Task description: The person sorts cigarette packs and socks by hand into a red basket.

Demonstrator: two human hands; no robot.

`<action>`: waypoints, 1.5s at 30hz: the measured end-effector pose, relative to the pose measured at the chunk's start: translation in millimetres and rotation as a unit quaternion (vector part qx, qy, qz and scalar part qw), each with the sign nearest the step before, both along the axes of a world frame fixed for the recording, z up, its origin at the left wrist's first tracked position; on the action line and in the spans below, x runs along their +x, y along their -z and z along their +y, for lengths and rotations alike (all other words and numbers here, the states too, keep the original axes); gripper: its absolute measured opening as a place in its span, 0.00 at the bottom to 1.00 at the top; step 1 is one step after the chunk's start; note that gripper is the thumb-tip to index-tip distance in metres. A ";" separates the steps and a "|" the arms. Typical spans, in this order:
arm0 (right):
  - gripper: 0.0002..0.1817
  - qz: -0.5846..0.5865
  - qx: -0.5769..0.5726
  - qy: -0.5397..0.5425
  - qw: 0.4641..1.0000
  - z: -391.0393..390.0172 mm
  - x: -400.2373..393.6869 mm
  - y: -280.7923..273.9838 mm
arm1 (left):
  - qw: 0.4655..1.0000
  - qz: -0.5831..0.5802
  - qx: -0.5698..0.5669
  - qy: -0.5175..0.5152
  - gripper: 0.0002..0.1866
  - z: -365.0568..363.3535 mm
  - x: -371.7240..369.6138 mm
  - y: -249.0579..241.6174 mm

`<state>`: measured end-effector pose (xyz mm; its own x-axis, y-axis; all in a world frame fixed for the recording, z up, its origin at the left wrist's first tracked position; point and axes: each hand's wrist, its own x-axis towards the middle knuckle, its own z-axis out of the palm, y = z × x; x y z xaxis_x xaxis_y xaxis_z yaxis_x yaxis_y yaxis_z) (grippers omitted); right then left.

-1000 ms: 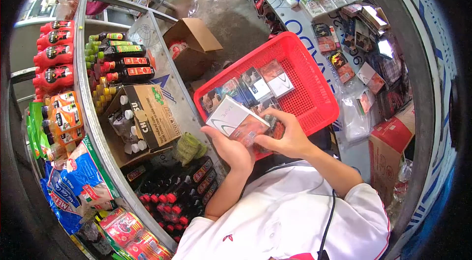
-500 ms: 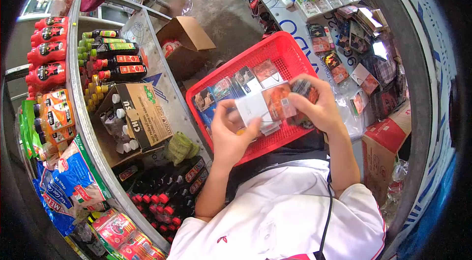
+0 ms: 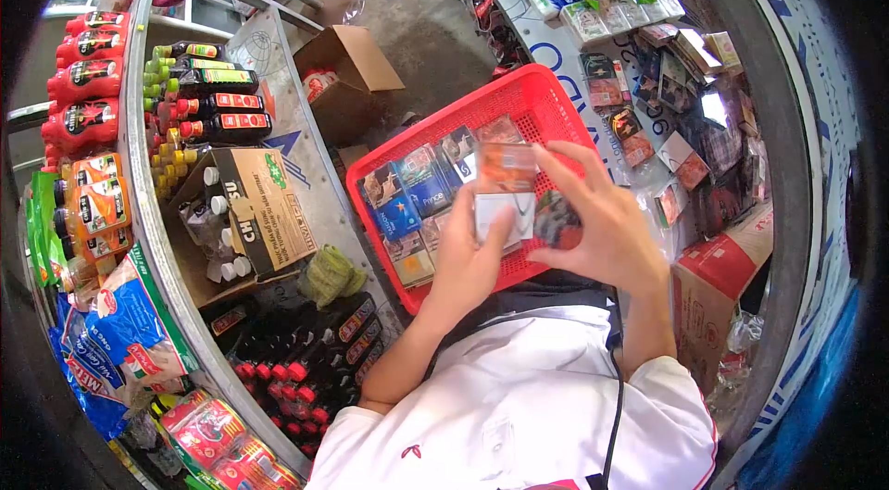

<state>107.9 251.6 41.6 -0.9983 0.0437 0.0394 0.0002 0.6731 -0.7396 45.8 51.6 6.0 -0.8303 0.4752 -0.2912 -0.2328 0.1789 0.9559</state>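
Note:
My left hand [image 3: 472,254] has its fingers closed round a cigarette pack [image 3: 506,189], white on its lower part with an orange-red picture above. The pack is held upright over a red plastic basket [image 3: 548,87]. Just right of it, my right hand [image 3: 602,221] has its fingers spread, with nothing gripped between them. Beyond those fingers a dark item [image 3: 557,219] shows, partly hidden. Rows of packs lie in the basket, among them a blue pack [image 3: 396,217] and a dark blue Prince pack [image 3: 428,189].
Many loose packs [image 3: 632,136] lie on the board at right, above a red-and-brown carton [image 3: 713,291]. Left are metal shelves with sauce bottles [image 3: 222,125] and a box [image 3: 269,212]. An open cardboard box [image 3: 370,59] stands beyond the basket.
The pack has turned upright and moved slightly left in my left hand. My right hand has let go of it and opened, moving a little down and right.

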 end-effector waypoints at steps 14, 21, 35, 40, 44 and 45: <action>0.58 -0.023 0.088 -0.047 0.995 5.6 -20.3 11.1 | 0.998 0.042 -0.031 0.043 0.35 -12.3 4.0 -8.8; 0.52 -0.095 0.205 -0.108 0.968 5.0 -59.5 34.9 | 0.987 0.083 0.046 -0.128 0.34 -60.9 -18.3 -18.0; 0.51 -0.097 0.309 -0.150 0.934 4.7 -88.5 68.9 | 0.967 0.124 0.002 -0.223 0.35 -96.3 -25.3 -10.6; 0.55 -0.102 0.307 -0.137 0.936 2.8 -83.6 70.2 | 0.970 0.126 0.002 -0.207 0.35 -93.0 -24.3 -10.0; 0.54 -0.106 0.300 -0.129 0.939 2.9 -81.3 66.2 | 0.969 0.135 0.010 -0.206 0.34 -91.1 -21.7 -11.8; 0.53 -0.105 0.295 -0.120 0.942 2.1 -79.5 63.5 | 0.968 0.139 0.015 -0.207 0.34 -91.2 -21.0 -12.3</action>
<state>28.4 253.7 -21.9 -0.9651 -0.1522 -0.2132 -0.1001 0.9664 -0.2369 24.8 -39.6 18.3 -0.9957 0.0899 -0.0203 -0.0117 0.0957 0.9953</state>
